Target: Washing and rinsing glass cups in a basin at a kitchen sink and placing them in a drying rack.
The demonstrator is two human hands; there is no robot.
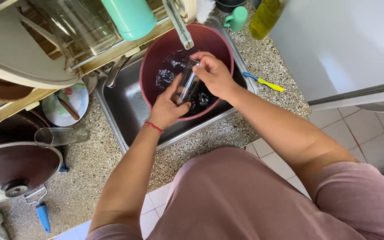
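A clear drinking glass (187, 85) is held tilted over a dark red basin (152, 53) that sits in a steel sink (125, 106). My left hand (167, 106) grips the glass at its base. My right hand (214, 75) closes over its upper end, fingers at the rim. Dark soapy water fills the basin under the glass. The tap (179, 24) ends just above the glass.
On the speckled counter (94, 160) lie another glass (61, 136) on its side, a pan lid (14, 171), a plate with a utensil (63, 104) and a blue-yellow toothbrush (265, 82). A dish rack (45, 49), teal cups and an oil bottle (265, 18) stand behind.
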